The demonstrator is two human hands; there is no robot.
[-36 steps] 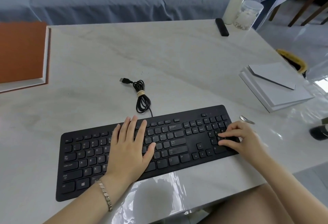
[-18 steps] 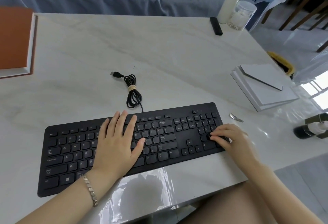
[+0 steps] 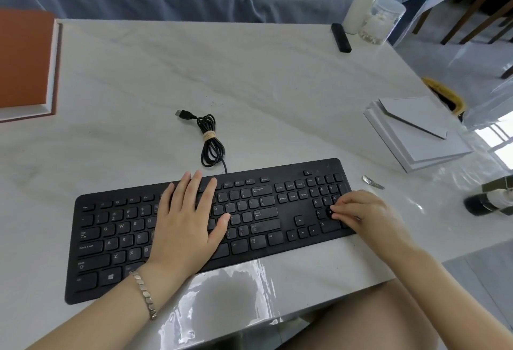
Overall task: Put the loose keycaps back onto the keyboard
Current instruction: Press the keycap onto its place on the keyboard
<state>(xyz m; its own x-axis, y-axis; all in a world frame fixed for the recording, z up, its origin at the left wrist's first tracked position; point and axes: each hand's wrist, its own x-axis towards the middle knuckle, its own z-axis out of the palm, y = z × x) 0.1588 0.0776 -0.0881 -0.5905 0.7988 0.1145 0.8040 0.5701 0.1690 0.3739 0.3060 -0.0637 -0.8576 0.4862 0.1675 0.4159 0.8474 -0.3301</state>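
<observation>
left hand (image 3: 186, 222) flat on keyboard (image 3: 111, 238) | right hand (image 3: 366, 211) curled at its right end

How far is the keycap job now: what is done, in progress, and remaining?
Done: every visible slot on the keyboard seems to have a cap; no loose keycaps show on the table. In hand: the left hand lies flat on the middle keys, the right hand presses on the number pad. Left: perhaps only that key; slots under the hands are hidden.

Head view, close, down over keyboard (image 3: 263, 215)
</observation>
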